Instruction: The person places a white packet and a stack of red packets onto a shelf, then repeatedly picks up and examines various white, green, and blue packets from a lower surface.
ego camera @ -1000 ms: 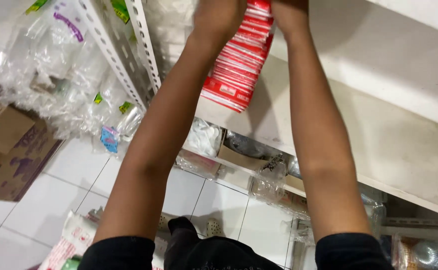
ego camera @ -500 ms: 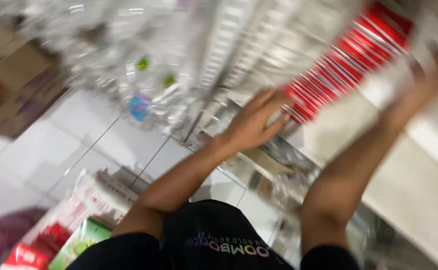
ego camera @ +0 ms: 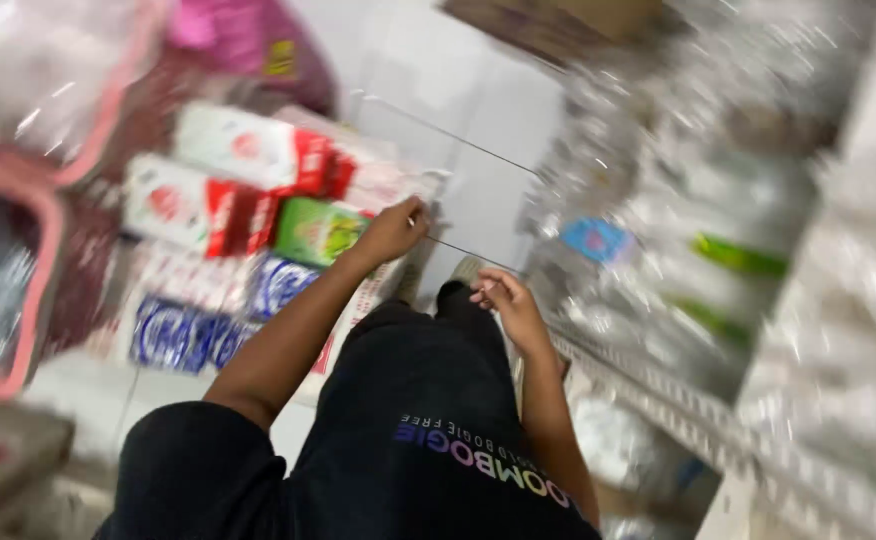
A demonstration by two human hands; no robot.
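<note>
Left hand (ego camera: 390,232) hung over the green pack (ego camera: 318,232), fingers curled; right hand (ego camera: 511,308) was empty, fingers loosely bent.

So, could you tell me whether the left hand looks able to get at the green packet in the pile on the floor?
Probably yes: the left hand hovers just beside the green packet, which lies on top of the pile with nothing over it. Blur hides whether the fingers touch it.

The stack of flat paper-wrapped packs (ego camera: 228,230) lies on the white tiled floor (ego camera: 478,180), on the left. The metal shelf rack full of clear plastic bags (ego camera: 738,260) stands on the right. The left hand (ego camera: 393,232) is just beside the packs. The right hand (ego camera: 508,305) is near the rack, between the packs and the rack.
</note>
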